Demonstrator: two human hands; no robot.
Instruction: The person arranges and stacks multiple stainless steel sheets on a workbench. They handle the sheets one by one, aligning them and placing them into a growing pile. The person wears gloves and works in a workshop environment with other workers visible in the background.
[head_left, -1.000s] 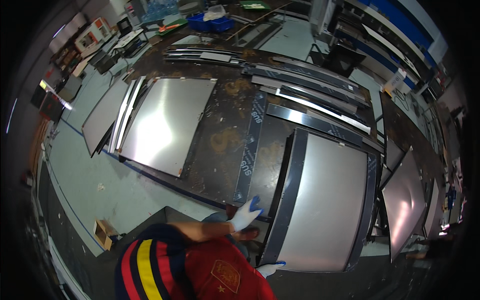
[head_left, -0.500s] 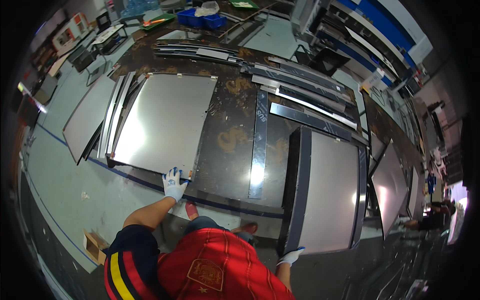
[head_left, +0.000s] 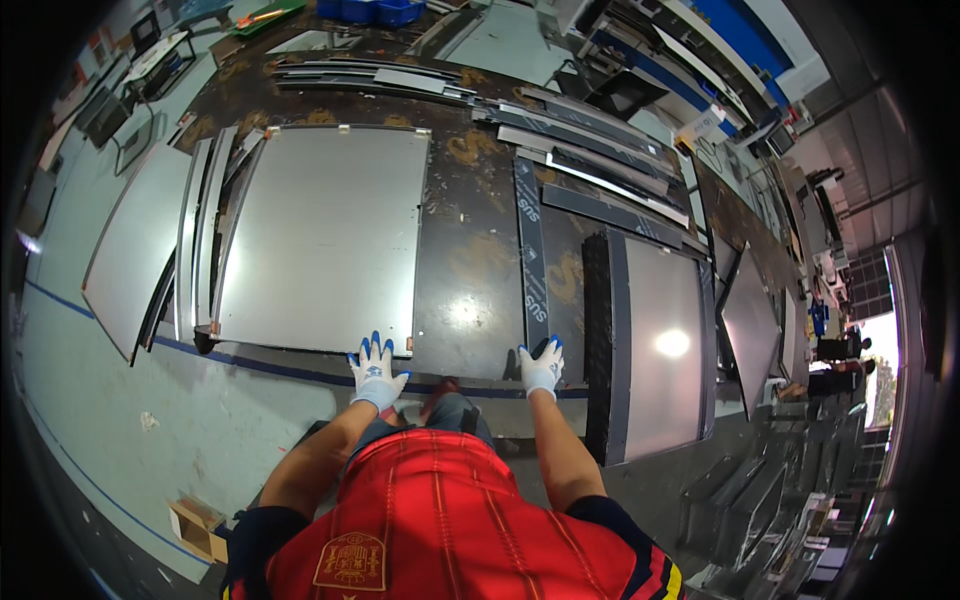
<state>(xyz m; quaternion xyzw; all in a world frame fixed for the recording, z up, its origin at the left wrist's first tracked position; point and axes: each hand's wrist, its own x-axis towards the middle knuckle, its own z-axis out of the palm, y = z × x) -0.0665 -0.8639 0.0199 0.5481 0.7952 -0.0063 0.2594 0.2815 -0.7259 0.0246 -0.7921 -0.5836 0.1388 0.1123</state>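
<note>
A large flat silver metal panel [head_left: 325,235] lies on the dark table [head_left: 455,300], left of the middle. My left hand [head_left: 376,376], in a white glove with blue fingertips, rests with spread fingers at the panel's near edge, close to its right corner. Further right, my right hand [head_left: 541,369], gloved alike, has its fingers apart at the near end of a narrow dark strip [head_left: 532,250]. Whether it touches the strip I cannot tell. A stack of dark-edged panels [head_left: 660,345] stands just right of that hand.
Long metal strips [head_left: 590,150] lie in piles along the table's far side. More strips [head_left: 195,240] and a leaning panel [head_left: 130,250] are at the left. Another tilted panel [head_left: 750,320] stands at the right. An open cardboard box [head_left: 198,528] sits on the floor.
My right hand has left the near edge of the panel stack and moved left and forward to the strip. My left hand stays by the large panel's corner, fingers now more spread.
</note>
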